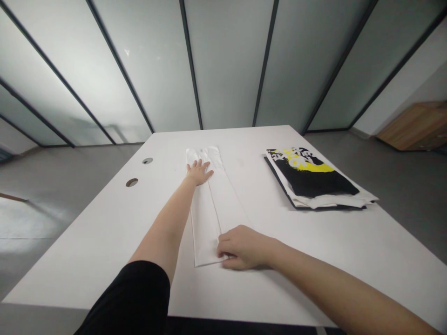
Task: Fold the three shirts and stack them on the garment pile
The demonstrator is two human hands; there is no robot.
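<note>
A long, narrow piece of folded white cloth (pixel 204 232) lies lengthwise on the white table (pixel 115 251), with a seam or fold edge running down its middle. My left hand (pixel 199 172) rests flat near its far end, fingers spread. At the near right corner of the cloth, my right hand (pixel 240 248) has its fingers curled on the edge, thumb below, pinching the fabric. Thin, shiny, wrinkled material shows at the cloth's far end.
A stack of folded clothes (pixel 314 186), black with a yellow and white print on top and white layers beneath, lies on the table's right side. Two round holes (pixel 132 183) are at the left. Frosted glass panels stand behind; a wooden piece (pixel 415 125) is at far right.
</note>
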